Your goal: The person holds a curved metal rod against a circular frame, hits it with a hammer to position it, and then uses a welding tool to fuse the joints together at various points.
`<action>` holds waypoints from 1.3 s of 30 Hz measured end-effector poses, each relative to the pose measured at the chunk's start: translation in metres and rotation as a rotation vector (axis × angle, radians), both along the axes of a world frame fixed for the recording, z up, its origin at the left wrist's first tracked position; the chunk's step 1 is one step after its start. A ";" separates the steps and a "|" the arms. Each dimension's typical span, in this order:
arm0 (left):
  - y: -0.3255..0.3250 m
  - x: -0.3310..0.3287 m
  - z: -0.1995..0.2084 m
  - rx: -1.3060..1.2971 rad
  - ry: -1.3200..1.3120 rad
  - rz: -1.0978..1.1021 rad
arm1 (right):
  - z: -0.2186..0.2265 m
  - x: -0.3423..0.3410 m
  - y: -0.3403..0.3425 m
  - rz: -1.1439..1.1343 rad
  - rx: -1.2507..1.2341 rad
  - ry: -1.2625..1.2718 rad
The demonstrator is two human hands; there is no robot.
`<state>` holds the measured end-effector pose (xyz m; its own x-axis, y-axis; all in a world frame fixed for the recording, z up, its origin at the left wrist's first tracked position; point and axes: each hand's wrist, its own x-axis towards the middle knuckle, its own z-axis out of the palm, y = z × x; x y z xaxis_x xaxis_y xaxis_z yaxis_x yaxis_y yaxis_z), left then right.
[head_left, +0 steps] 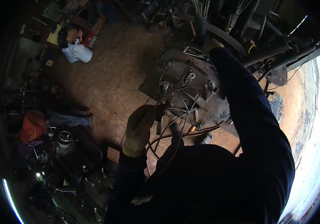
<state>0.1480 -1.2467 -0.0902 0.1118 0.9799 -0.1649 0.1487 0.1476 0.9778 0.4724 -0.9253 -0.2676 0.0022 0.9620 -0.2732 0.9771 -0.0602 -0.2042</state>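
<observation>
Gloved hands at a cluttered metal counter (219, 109), seen from above. The left hand (139, 127), at the counter's near-left edge, appears closed around a small dark tool (160, 109) at its fingertips; shadow hides the tool's exact form and long axis. The right hand (211, 45) lies at the far side, its arm fully extended; whether its fingers are open or closed cannot be told. Just left of the right hand is a pale-rimmed rectangular object (194, 51), its long axis sloping from upper left to lower right; contact is unclear. The right hand is much the nearer to it. Metal rings (190, 76) lie on the counter between the two hands.
</observation>
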 end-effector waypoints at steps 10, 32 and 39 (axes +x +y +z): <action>0.007 -0.007 -0.006 -0.014 -0.062 0.023 | -0.011 0.012 0.000 0.066 0.195 -0.066; -0.018 0.030 -0.012 0.049 -0.293 0.076 | 0.091 0.080 -0.339 0.161 -0.126 1.967; -0.035 0.071 -0.008 -0.003 -0.282 0.059 | 0.084 0.085 -0.445 0.160 -0.290 1.986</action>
